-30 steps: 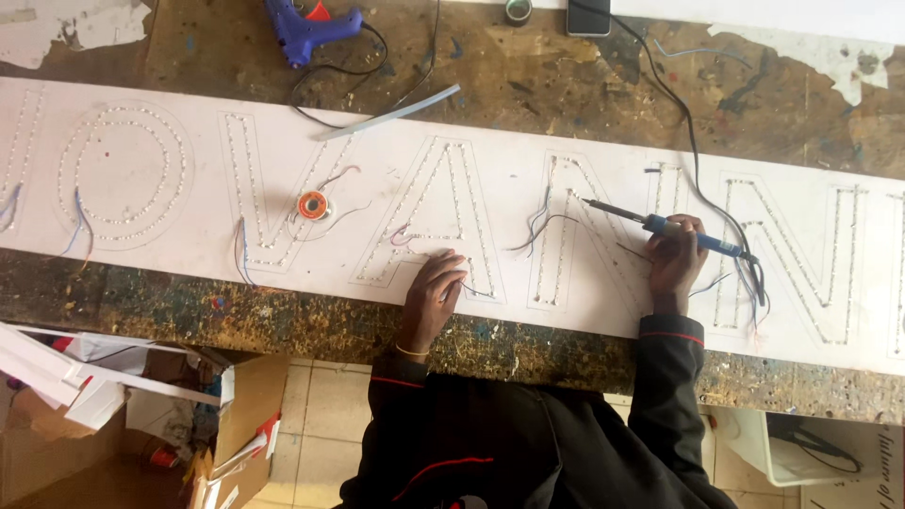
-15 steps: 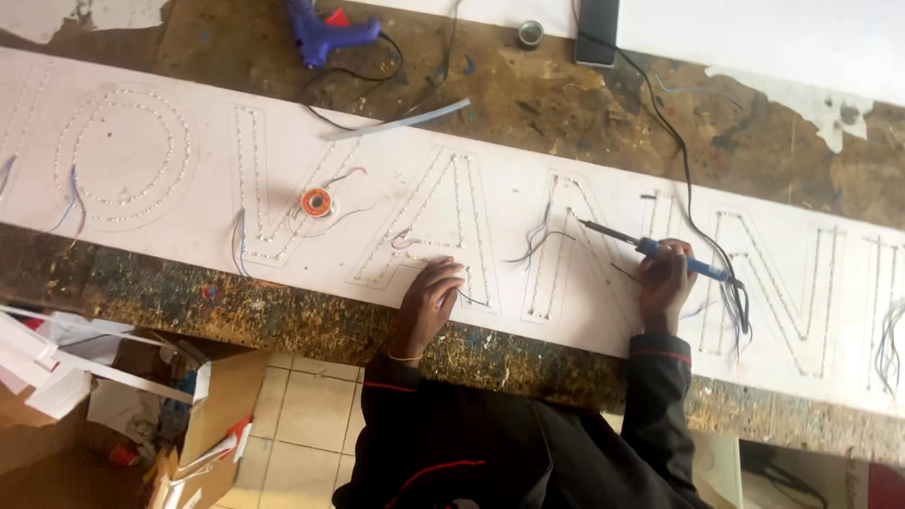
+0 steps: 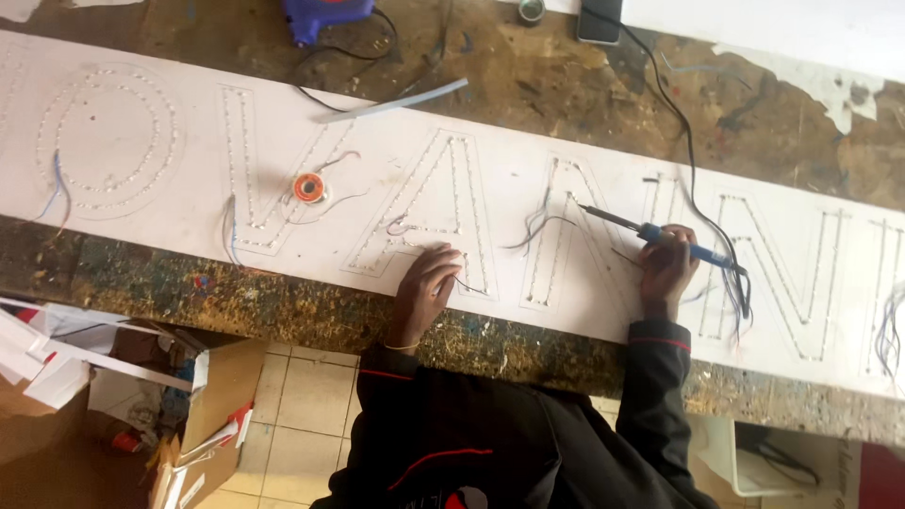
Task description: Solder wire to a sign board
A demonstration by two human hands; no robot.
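My left hand (image 3: 426,283) lies on the long white board (image 3: 490,179), near its front edge, with the fingers curled down on a thin wire (image 3: 468,285) by the bottom of a big letter shape made of tiny dots. I cannot tell if that hand pinches the wire or only presses on it. My right hand (image 3: 666,269) is closed around the blue handle of a soldering iron (image 3: 660,233). Its thin metal tip points to my left, over the next dotted letter. A dark cord runs from the handle up across the board to the far side of the bench. The board runs from one side of the view to the other, and its front edge sits a little back from the edge of the rough, paint-spotted workbench (image 3: 283,302). Between my two hands the board is bare, so there is room to slide. A small orange spool (image 3: 309,188) sits on the board well off to my left. A pale flat stick (image 3: 396,101) lies at the board's far edge, and a blue glue gun (image 3: 325,14) rests behind it. Down by the floor to my left are open cardboard boxes (image 3: 203,415) with white paper strips and bits of red.
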